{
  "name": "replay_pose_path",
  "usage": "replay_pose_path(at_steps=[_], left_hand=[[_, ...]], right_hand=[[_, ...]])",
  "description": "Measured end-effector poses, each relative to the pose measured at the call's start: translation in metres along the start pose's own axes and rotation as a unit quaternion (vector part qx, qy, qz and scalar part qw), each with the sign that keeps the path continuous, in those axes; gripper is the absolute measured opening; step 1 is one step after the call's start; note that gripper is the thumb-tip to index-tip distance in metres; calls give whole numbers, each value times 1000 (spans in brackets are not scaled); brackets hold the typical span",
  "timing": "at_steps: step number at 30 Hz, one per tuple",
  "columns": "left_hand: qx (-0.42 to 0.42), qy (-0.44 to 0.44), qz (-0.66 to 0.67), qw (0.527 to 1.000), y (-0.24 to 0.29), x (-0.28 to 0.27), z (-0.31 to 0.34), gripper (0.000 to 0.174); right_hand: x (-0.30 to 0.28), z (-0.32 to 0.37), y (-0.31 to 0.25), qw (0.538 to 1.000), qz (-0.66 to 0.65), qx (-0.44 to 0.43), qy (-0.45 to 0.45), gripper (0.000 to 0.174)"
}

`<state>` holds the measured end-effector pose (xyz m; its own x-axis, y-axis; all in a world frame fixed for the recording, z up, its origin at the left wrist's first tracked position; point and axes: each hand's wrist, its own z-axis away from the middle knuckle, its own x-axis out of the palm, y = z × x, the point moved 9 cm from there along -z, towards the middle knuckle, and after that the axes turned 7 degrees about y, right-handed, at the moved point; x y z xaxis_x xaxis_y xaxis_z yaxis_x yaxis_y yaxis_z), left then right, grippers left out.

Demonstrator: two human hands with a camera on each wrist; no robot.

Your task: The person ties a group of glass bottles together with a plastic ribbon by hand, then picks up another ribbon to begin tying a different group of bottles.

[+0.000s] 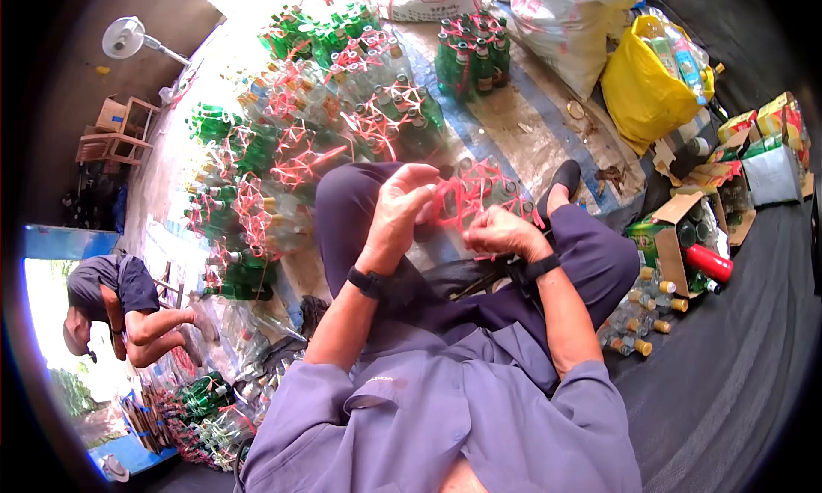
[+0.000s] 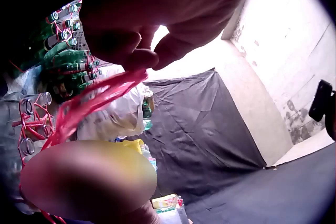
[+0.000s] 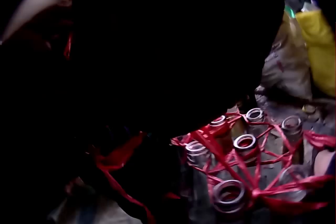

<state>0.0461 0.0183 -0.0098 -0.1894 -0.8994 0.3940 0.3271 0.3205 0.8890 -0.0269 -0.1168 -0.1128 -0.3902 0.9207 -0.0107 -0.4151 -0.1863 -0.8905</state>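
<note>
Between the person's knees stands a bundle of clear glass bottles (image 3: 229, 195), their open necks laced together with red plastic twine (image 3: 257, 192). My left hand (image 1: 398, 215) is raised at the bundle's left side. In the left wrist view its thumb and fingertips pinch a flat strand of the red twine (image 2: 100, 95), which slants down toward the bottle necks (image 2: 27, 107). My right hand (image 1: 505, 234) is over the near side of the bundle, its fingers curled on the twine. A dark shape hides most of this hand in the right wrist view.
Many tied bundles of green and clear bottles (image 1: 291, 142) stand ahead and left. Further off are a white sack (image 1: 561, 31) and a yellow bag (image 1: 638, 91). At the right lie an open carton (image 1: 672, 236) and loose bottles (image 1: 638, 322). Another person (image 1: 116, 300) bends at the far left.
</note>
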Motion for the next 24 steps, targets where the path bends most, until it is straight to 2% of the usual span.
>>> replay_pose_path(at_steps=[2, 5, 6, 7, 9, 10, 14, 16, 24], left_hand=[[21, 19, -43, 999, 3, -3, 0, 29], [11, 34, -54, 998, 7, -3, 3, 37], [10, 46, -57, 997, 10, -3, 4, 37], [8, 58, -59, 997, 14, -2, 6, 37], [-1, 34, -59, 998, 14, -6, 3, 35], [6, 39, -59, 997, 15, -8, 1, 34], [11, 41, -37, 998, 23, -13, -4, 25], [13, 35, -14, 999, 27, -15, -8, 19], [37, 3, 7, 999, 59, -14, -12, 17]], right_hand=[[-3, -7, 18, 975, 221, 13, 14, 34], [-10, -5, 18, 944, 313, -47, 93, 34], [-14, -5, 20, 939, 329, -19, 96, 36], [-15, -4, 18, 938, 332, -24, 96, 36], [-27, 2, 1, 950, 244, -95, 168, 36], [-29, 2, 1, 949, 246, -99, 168, 36], [-52, 15, -15, 913, 287, -86, 276, 33], [-59, 15, -11, 912, 289, -81, 280, 33], [-80, 26, -1, 913, 238, -80, 322, 35]])
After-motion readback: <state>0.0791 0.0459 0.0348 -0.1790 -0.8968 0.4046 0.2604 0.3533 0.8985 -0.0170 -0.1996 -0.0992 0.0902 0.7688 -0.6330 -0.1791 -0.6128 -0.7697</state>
